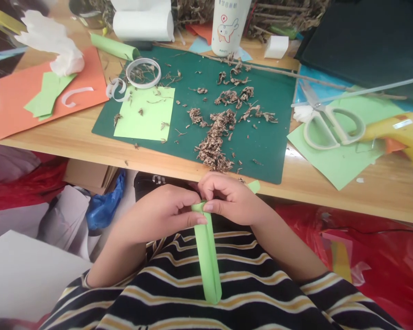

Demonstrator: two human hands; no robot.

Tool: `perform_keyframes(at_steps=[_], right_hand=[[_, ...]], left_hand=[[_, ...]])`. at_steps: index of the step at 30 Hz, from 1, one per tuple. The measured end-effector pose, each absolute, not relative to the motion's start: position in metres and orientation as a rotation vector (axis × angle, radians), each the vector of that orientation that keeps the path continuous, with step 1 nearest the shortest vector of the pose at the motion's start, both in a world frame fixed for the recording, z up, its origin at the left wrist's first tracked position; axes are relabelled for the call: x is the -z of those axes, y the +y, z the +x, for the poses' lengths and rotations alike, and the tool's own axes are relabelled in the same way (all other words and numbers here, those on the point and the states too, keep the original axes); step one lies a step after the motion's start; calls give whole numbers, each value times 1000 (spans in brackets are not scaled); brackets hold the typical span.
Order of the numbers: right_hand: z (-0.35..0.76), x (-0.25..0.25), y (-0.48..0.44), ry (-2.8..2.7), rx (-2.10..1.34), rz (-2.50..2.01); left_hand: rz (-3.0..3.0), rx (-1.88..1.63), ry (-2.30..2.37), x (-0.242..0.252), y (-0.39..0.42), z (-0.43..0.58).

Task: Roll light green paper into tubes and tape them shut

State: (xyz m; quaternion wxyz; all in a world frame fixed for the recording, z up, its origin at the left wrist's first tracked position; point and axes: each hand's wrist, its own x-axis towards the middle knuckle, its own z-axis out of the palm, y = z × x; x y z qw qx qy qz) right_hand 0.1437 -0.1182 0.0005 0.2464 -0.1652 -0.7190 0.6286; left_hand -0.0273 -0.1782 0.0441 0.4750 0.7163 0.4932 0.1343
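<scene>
Both hands pinch the upper end of a rolled green paper tube, which hangs down in front of the striped shirt. My left hand holds it from the left, thumb along its front. From the right, my right hand grips the tube's top edge between thumb and fingers. Just beyond the hands, crumbled dry leaves lie in a heap on the green cutting mat. A light green paper square rests on the mat's left part, with a roll of tape at its upper edge.
Scissors and a yellow glue gun lie on green paper at the right. Orange paper with green strips and a crumpled tissue is at the left. A white cup stands at the back, near a dark object.
</scene>
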Motion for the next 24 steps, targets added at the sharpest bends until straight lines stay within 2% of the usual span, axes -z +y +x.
perform_keyframes(at_steps=[6,13,19,24], right_hand=[[146,5,-118,-1973,-1742,-508],[156,9,-110,-1934,-1866,-357],[162,3,-98,-2058,-1780,-305],[166,-1,-99,-2100,-1569,-296]], left_hand=[[1786,-268,1235,-48,-176,-23],[1575,-411,1229,-39,-180,-12],[1505,-518,1038,-33,-177,-12],[1427,-574,967,-30,-174,-15]])
